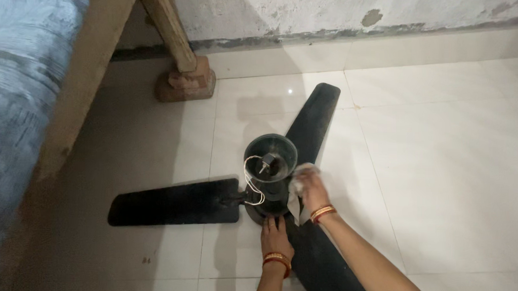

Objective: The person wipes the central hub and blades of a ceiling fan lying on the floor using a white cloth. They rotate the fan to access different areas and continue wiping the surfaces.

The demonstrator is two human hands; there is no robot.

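On the white tiled floor [443, 173], the left hand [275, 238] is pressing flat on the black three-bladed ceiling fan [269, 185] — the right hand [313, 188] is clutching a white cloth [297, 181] against its motor housing.

Fan: a black three-bladed ceiling fan [260, 191] is lying flat on white floor tiles, its cup-shaped canopy pointing upward, thin white wires looping at its hub.
Cloth: a white cloth [297, 184] is pressing against the hub's right side.
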